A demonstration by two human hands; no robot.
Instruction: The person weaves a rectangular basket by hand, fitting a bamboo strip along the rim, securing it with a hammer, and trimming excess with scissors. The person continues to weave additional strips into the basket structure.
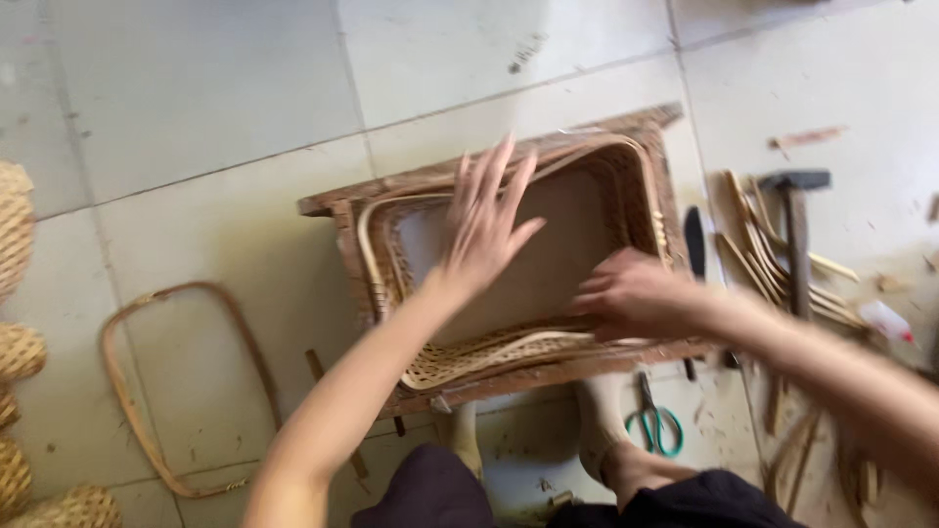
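Nearest me, green-handled scissors lie on the floor by my foot, close enough to grab. Just above them my right hand presses down on the near rim of the basket, fingers curled over the woven edge; the blur hides whether they pinch the rim or only bear on it, so I cannot tell the grip. It seems to pin the basket against the low wooden stand it sits on. My left hand is flat and open, fingers spread wide over the board lying inside the basket, holding nothing, palm hovering at or on the board as if to seat it level. The basket fills the stand's top, long side toward me. To my right, past the stand, cane strips lie in a loose bundle with a hammer across them. To my left a bent cane hoop lies flat on the tiles, and finished woven pieces stack at the far left edge.
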